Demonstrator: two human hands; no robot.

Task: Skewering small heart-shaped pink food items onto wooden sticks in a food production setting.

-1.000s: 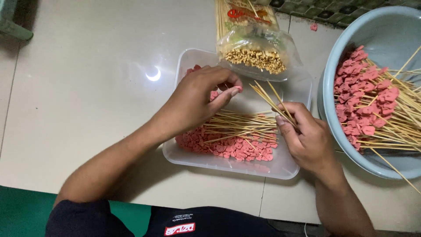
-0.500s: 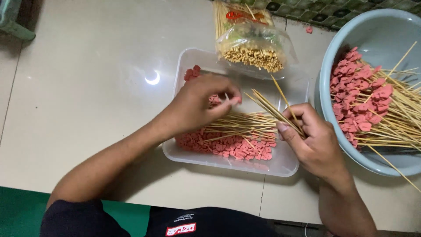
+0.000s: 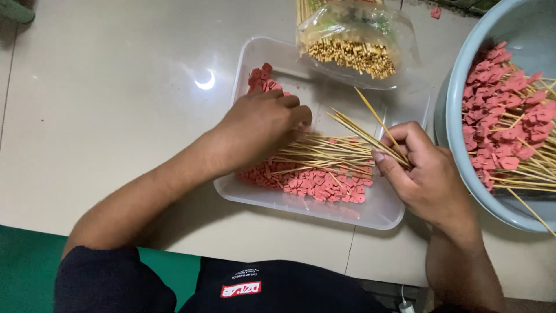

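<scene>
Since the earlier frame, both hands have barely shifted: the left hand (image 3: 263, 124) stays curled down over the pink pieces (image 3: 313, 182) in the clear tray (image 3: 370, 217), while the right hand (image 3: 425, 174) keeps a small bundle of skewers (image 3: 368, 130) pinched between thumb and fingers. Whether the left fingers hold a piece I cannot tell. The bundle's long axis runs up-left from the grip, tips toward the left hand, which is the nearer to the pieces. One tray, one blue basin (image 3: 463, 87) of loaded skewers, one bag (image 3: 353, 43) of sticks; pieces too many to count.

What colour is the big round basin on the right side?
Light blue basin, seen best in the head view.
</scene>
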